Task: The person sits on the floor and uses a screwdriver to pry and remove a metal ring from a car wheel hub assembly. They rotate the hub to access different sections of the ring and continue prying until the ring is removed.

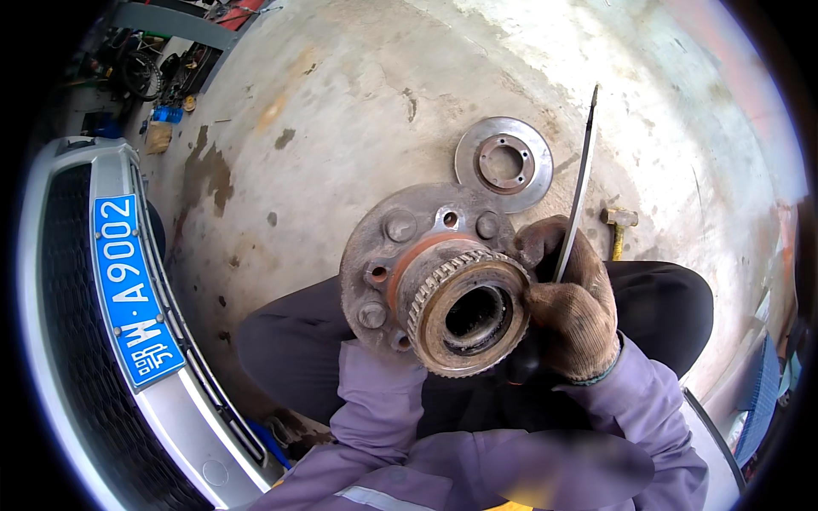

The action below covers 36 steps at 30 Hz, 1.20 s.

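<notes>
A rusty wheel hub [400, 226] with bolt bosses, an orange ring and a toothed ring [503, 277] round its dark bore is held up over my crossed legs. My left forearm rises to its lower edge; the hand is hidden behind it. My right hand [575, 302], in a dirty knitted glove, is closed on a long, thin metal tool [580, 179] that points upward, and lies against the hub's right side. Just beyond, on the concrete floor [324, 128], lie a metal disc [535, 162] and a hammer [619, 218] with a yellow handle.
A silver car bumper [187, 409] with a blue plate runs close along my left. At the far upper left are a grey post [187, 30], a wheel [141, 77], a blue container [168, 113] and clutter. A blue object [757, 392] stands at the right edge.
</notes>
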{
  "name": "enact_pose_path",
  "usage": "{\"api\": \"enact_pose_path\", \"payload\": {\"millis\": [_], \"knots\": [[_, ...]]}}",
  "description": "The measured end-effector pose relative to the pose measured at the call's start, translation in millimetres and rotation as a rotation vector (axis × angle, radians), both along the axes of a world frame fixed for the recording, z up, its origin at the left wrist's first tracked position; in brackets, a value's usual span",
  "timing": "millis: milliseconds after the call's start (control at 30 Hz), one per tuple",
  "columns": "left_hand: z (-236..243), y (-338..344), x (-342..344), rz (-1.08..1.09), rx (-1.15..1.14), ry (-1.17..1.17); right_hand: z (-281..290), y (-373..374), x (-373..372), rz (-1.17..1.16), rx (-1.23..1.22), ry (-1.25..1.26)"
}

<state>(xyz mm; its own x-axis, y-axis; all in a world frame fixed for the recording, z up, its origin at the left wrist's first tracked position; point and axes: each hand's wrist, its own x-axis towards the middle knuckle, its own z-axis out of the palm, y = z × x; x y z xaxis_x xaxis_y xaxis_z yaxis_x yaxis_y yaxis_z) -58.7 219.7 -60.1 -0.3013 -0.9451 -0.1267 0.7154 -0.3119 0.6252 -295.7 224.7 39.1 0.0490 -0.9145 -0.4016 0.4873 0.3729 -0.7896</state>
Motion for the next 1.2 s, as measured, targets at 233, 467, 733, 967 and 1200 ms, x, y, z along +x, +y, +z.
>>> {"api": "enact_pose_path", "payload": {"millis": [233,467,733,967,1200], "knots": [[0,-3,-6,0.027,0.003,-0.002,4,-1,-2,0.037,0.033,-0.058],[-4,-10,-10,0.028,-0.004,-0.006,4,-2,-5,0.074,0.088,-0.042],[-2,-17,-16,0.041,-0.01,0.012,6,-7,-4,0.029,0.145,-0.121],[-6,-22,-19,0.051,-0.018,0.016,0,-7,-4,0.036,0.17,-0.134],[-9,-43,-30,0.06,-0.033,-0.1,-19,-1,0,-0.047,0.106,0.013]]}}
